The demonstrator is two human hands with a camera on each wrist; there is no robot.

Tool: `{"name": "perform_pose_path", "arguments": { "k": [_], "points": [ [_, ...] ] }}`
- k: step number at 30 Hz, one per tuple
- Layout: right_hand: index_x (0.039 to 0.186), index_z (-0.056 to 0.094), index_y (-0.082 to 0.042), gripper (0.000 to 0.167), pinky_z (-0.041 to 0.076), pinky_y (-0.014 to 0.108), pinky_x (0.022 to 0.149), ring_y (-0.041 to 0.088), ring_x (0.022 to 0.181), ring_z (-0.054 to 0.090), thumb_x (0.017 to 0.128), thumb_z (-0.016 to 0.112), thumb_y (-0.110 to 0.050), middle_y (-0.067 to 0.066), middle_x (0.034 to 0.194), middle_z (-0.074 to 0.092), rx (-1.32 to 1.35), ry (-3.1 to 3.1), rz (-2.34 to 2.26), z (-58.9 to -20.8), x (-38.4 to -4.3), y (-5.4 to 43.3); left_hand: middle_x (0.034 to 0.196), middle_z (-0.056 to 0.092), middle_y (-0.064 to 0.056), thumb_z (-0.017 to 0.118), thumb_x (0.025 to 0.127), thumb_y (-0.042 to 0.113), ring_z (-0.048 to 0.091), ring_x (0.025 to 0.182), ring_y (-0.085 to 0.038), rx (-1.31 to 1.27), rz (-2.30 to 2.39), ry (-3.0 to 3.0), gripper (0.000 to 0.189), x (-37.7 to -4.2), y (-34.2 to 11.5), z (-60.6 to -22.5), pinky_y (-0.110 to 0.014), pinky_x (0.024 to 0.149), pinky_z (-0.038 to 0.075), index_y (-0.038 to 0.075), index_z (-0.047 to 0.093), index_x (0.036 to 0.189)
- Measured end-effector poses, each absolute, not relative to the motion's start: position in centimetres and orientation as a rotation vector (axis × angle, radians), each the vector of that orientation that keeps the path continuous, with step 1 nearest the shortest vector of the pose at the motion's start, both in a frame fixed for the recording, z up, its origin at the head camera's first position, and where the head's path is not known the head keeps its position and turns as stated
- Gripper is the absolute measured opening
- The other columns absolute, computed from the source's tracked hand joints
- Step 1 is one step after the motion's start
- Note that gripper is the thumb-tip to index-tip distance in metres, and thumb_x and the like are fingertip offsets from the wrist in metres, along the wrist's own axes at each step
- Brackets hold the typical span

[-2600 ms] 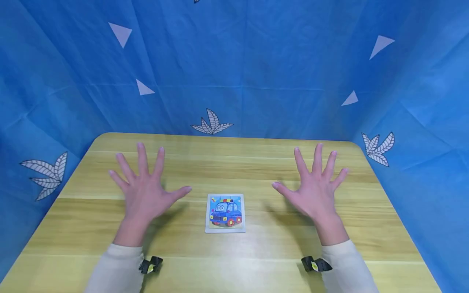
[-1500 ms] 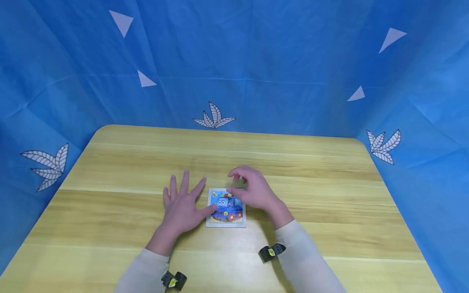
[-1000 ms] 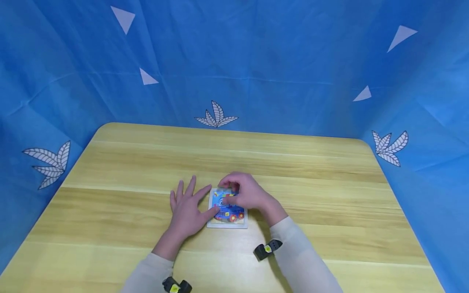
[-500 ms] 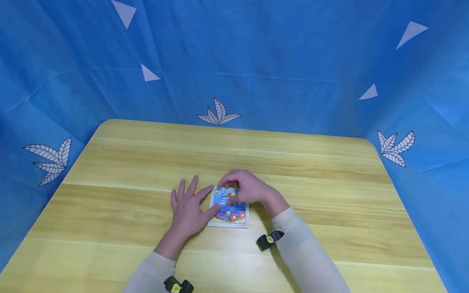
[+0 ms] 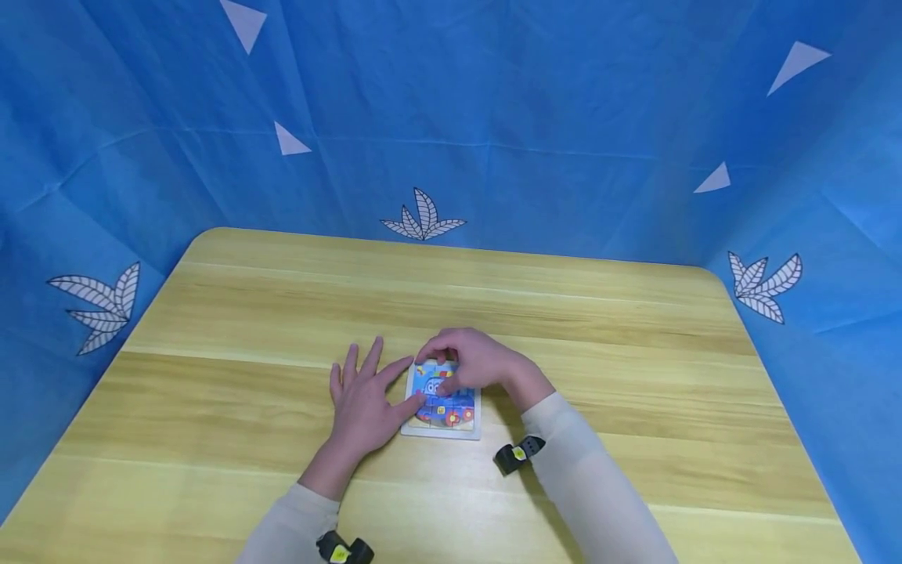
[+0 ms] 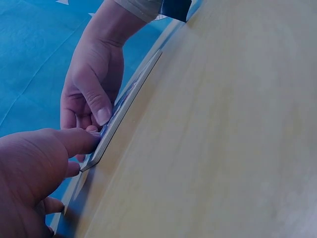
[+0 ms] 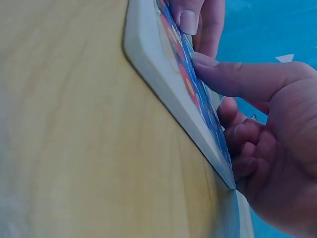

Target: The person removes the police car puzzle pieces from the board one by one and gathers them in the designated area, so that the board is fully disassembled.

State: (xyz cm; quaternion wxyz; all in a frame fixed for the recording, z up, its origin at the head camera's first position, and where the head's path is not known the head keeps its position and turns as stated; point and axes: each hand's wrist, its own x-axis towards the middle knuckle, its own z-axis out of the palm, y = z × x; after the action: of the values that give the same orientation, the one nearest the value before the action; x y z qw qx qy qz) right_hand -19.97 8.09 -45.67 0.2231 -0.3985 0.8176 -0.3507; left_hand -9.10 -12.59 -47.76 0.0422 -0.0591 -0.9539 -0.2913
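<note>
A small square jigsaw puzzle in a white frame, its picture a blue cartoon car, lies on the table. My left hand rests at its left side with fingers spread, the thumb laid on the picture and the index fingertip at the top left corner. From the right, my right hand reaches over the puzzle and grips it: thumb down on the picture, fingers curled at the far edge. In the right wrist view, this thumb touches the pieces beside the left thumb. The upper right of the picture is hidden.
The pale wooden table has rounded far corners. A blue cloth with white triangles and leaf prints hangs behind it and at both sides. Black wrist cameras sit on both sleeves.
Both hands came in from wide apart, spread over the table, to the puzzle. The right fingers curled onto its far edge; over the last half second the hands have barely moved.
</note>
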Motion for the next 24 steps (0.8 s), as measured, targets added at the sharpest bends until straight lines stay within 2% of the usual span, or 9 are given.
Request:
{"name": "perform_pose_path", "arguments": {
  "k": [17,24],
  "points": [
    [0.118,0.072,-0.025,0.042,0.047,0.033,0.078,0.015,0.087,0.051,0.08,0.084,-0.013,-0.002,0.096,0.059,-1.088,2.304,-0.867,-45.28,-20.24,7.77,0.159,0.027,-0.021,0.076,0.083,0.051,0.006,0.145,-0.051,-0.168,-0.872,-2.919,0.06,-9.35,-12.65,-48.15,-0.07,0.107,-0.001,0.022,0.066,0.134],
    [0.115,0.07,-0.03,0.043,0.044,0.034,0.073,0.015,0.08,0.048,0.079,0.084,-0.012,-0.002,0.091,0.058,-1.088,2.288,-0.81,-45.19,-20.5,7.42,0.159,0.027,-0.02,0.077,0.082,0.05,0.006,0.145,-0.051,-0.157,-0.868,-2.924,0.059,-9.24,-12.63,-48.12,-0.07,0.107,0.0,0.024,0.066,0.134]
  ]
}}
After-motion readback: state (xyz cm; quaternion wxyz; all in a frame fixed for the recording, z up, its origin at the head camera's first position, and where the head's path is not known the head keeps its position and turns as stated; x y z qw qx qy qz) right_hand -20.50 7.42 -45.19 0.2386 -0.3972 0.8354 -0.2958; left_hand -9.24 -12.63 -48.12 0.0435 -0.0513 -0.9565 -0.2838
